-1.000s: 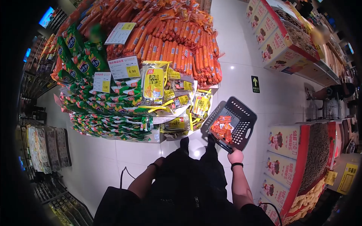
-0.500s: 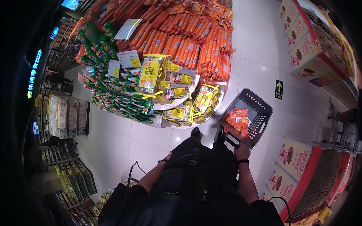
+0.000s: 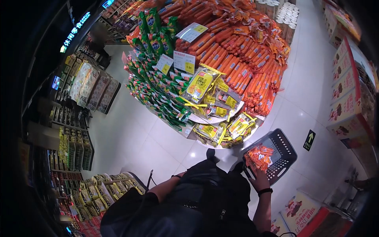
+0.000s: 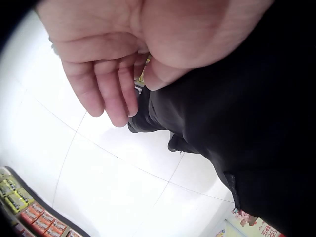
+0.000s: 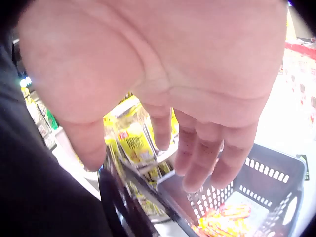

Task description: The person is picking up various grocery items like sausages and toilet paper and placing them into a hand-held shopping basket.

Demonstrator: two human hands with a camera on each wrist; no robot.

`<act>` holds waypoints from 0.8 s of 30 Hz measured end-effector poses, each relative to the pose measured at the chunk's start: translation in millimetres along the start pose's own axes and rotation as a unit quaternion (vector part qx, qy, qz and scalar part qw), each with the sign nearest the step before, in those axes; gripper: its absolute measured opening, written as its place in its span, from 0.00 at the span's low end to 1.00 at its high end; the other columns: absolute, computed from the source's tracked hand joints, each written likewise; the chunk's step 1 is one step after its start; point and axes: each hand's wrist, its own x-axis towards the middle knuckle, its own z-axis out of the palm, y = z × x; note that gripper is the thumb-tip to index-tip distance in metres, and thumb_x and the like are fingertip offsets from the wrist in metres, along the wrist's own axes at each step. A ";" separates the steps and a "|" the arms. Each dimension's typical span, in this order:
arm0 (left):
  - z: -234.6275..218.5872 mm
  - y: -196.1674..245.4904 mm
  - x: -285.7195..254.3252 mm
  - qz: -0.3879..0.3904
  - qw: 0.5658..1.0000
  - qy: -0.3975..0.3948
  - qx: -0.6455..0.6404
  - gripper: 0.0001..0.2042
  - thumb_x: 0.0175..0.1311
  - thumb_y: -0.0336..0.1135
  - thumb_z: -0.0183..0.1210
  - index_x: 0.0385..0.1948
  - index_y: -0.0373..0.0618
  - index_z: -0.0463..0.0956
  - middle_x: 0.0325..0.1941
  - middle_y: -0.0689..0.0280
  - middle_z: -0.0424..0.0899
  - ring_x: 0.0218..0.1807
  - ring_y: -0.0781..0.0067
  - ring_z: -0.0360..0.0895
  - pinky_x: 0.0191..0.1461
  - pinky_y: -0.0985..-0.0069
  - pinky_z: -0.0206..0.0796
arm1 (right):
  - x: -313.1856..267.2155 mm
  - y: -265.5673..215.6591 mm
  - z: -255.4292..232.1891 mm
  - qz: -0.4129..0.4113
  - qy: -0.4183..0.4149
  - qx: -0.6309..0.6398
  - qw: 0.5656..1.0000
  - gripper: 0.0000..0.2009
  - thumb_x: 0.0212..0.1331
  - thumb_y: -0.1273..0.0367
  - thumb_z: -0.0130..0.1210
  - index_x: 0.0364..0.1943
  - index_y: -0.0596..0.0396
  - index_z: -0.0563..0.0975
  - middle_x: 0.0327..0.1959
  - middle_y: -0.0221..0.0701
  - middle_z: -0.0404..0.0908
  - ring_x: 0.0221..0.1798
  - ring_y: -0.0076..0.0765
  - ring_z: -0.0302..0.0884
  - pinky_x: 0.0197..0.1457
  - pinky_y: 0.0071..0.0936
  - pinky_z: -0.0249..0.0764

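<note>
My right hand (image 3: 260, 181) hovers over the near end of a dark grey shopping basket (image 3: 287, 155), its fingers extended. In the right wrist view, the basket's black handle (image 5: 155, 195) runs below the thumb, and no finger curls round it. Orange-red packs of sausages (image 3: 258, 155) lie in the basket, low beside the person's feet. The left hand (image 4: 118, 54) hangs by the dark trousers with loosely bent fingers and holds nothing.
Ahead is a display heaped with orange sausages (image 3: 233, 59), green packs (image 3: 158, 94) and yellow-labelled bags (image 3: 201, 85). Printed cartons (image 3: 302, 211) stand at right. Snack shelves (image 3: 102, 193) line the left. An exit sign (image 3: 309, 140) marks the floor.
The right hand has let go of the basket handle and its fingers have straightened. The head view has turned left, showing more shelves there. The left hand stays beside the leg.
</note>
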 end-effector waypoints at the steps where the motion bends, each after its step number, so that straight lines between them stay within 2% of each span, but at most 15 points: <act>1: -1.7 -2.4 3.1 0.001 1.000 -0.001 -0.001 0.27 0.75 0.51 0.63 0.67 0.43 0.79 0.66 0.50 0.87 0.69 0.48 0.83 0.71 0.56 0.74 | 9.3 -30.9 -29.4 -0.011 0.032 0.108 0.994 0.28 0.62 0.62 0.71 0.63 0.62 0.76 0.54 0.52 0.86 0.61 0.62 0.85 0.66 0.51 0.80; 2: -4.6 -2.9 5.9 0.002 1.000 -0.005 0.001 0.27 0.75 0.51 0.63 0.67 0.43 0.79 0.66 0.50 0.87 0.69 0.48 0.83 0.71 0.56 0.74 | 30.3 -30.1 -25.7 -0.026 0.068 0.129 0.989 0.22 0.66 0.64 0.68 0.58 0.64 0.80 0.47 0.51 0.89 0.52 0.57 0.90 0.59 0.47 0.83; 4: -11.6 -5.9 15.2 0.009 1.000 -0.006 0.004 0.27 0.75 0.51 0.63 0.67 0.43 0.79 0.66 0.49 0.87 0.69 0.48 0.83 0.71 0.56 0.74 | 52.0 -77.8 -58.9 -0.030 0.093 0.135 0.986 0.18 0.70 0.66 0.65 0.58 0.64 0.80 0.45 0.50 0.89 0.47 0.52 0.91 0.53 0.43 0.84; 6: -20.3 -8.9 26.6 0.019 1.000 -0.006 0.008 0.27 0.75 0.52 0.63 0.67 0.43 0.79 0.66 0.49 0.87 0.69 0.48 0.83 0.71 0.56 0.74 | 80.9 -110.3 -65.5 -0.099 0.164 0.153 0.969 0.16 0.73 0.68 0.62 0.58 0.64 0.80 0.42 0.48 0.89 0.43 0.48 0.91 0.51 0.40 0.84; 7: -24.3 -10.9 33.1 0.025 1.000 -0.004 0.012 0.27 0.75 0.52 0.63 0.67 0.43 0.79 0.66 0.49 0.87 0.69 0.47 0.83 0.71 0.56 0.74 | 78.4 -159.7 -91.1 -0.090 0.153 0.192 0.965 0.14 0.76 0.68 0.59 0.58 0.64 0.80 0.38 0.46 0.89 0.41 0.45 0.90 0.50 0.38 0.83; 8: -30.5 -11.4 39.3 0.030 0.999 -0.002 0.016 0.27 0.75 0.52 0.63 0.67 0.43 0.79 0.66 0.49 0.87 0.69 0.47 0.83 0.71 0.56 0.74 | 90.7 -182.2 -96.8 -0.108 0.165 0.179 0.964 0.15 0.76 0.69 0.59 0.59 0.64 0.80 0.37 0.41 0.88 0.39 0.39 0.88 0.49 0.35 0.82; 9: -37.2 -12.4 46.7 0.038 0.999 0.001 0.022 0.27 0.75 0.52 0.64 0.67 0.43 0.79 0.66 0.49 0.87 0.69 0.47 0.83 0.71 0.56 0.74 | 99.5 -212.9 -101.8 -0.132 0.171 0.221 0.951 0.14 0.76 0.69 0.59 0.59 0.64 0.80 0.35 0.37 0.87 0.38 0.32 0.86 0.48 0.32 0.81; 10: -44.4 -13.1 52.4 0.043 0.999 0.006 0.031 0.27 0.75 0.52 0.64 0.67 0.43 0.79 0.66 0.49 0.87 0.69 0.47 0.83 0.71 0.56 0.74 | 101.0 -252.2 -118.4 -0.123 0.146 0.217 0.957 0.14 0.76 0.70 0.58 0.59 0.64 0.79 0.38 0.40 0.89 0.44 0.40 0.90 0.51 0.35 0.83; 12: -61.3 -14.0 66.4 0.050 0.996 0.032 0.060 0.27 0.75 0.52 0.64 0.67 0.43 0.79 0.66 0.48 0.87 0.69 0.47 0.83 0.71 0.56 0.74 | 114.3 -313.6 -132.1 -0.181 0.177 0.237 0.938 0.15 0.75 0.70 0.59 0.60 0.62 0.78 0.40 0.38 0.90 0.46 0.36 0.91 0.53 0.33 0.83; 14: -74.7 -18.6 74.9 0.054 0.992 0.076 0.090 0.28 0.74 0.53 0.65 0.68 0.43 0.79 0.67 0.46 0.86 0.70 0.44 0.81 0.72 0.54 0.74 | 130.2 -366.2 -146.2 -0.179 0.190 0.251 0.932 0.15 0.75 0.69 0.61 0.60 0.61 0.78 0.42 0.39 0.91 0.47 0.35 0.90 0.52 0.32 0.82; 16: -87.2 -27.4 83.1 0.061 0.988 0.110 0.088 0.29 0.73 0.53 0.66 0.68 0.43 0.78 0.67 0.45 0.85 0.71 0.44 0.81 0.72 0.54 0.74 | 168.8 -385.1 -139.8 -0.205 0.224 0.247 0.920 0.17 0.75 0.67 0.62 0.61 0.61 0.75 0.41 0.37 0.90 0.44 0.31 0.88 0.50 0.30 0.81; 18: -93.3 -34.6 87.2 0.065 0.987 0.134 0.053 0.30 0.73 0.52 0.66 0.70 0.43 0.76 0.68 0.45 0.85 0.71 0.45 0.81 0.73 0.54 0.74 | 195.6 -397.7 -131.9 -0.144 0.202 0.275 0.929 0.18 0.76 0.65 0.63 0.61 0.61 0.73 0.43 0.34 0.89 0.44 0.27 0.85 0.49 0.27 0.78; 19: -97.5 -36.7 88.2 0.051 0.991 0.120 0.024 0.33 0.71 0.52 0.68 0.71 0.42 0.74 0.68 0.46 0.84 0.71 0.46 0.81 0.73 0.55 0.75 | 208.1 -404.5 -127.5 -0.115 0.191 0.289 0.931 0.19 0.77 0.64 0.63 0.61 0.60 0.72 0.44 0.33 0.89 0.44 0.24 0.84 0.49 0.25 0.76; 22: -107.8 -48.1 87.2 0.033 0.992 0.115 -0.029 0.35 0.69 0.52 0.71 0.72 0.42 0.73 0.67 0.47 0.85 0.71 0.48 0.82 0.72 0.56 0.75 | 230.9 -411.1 -111.3 -0.080 0.172 0.356 0.915 0.21 0.76 0.62 0.65 0.60 0.59 0.71 0.42 0.32 0.87 0.40 0.23 0.81 0.46 0.25 0.75; 24: -114.7 -46.8 69.7 0.013 0.991 0.106 -0.077 0.34 0.67 0.51 0.72 0.71 0.44 0.75 0.67 0.48 0.86 0.70 0.49 0.82 0.72 0.57 0.75 | 230.4 -423.9 -109.6 -0.031 0.191 0.375 0.907 0.21 0.73 0.58 0.69 0.56 0.56 0.73 0.38 0.29 0.84 0.38 0.23 0.79 0.45 0.23 0.74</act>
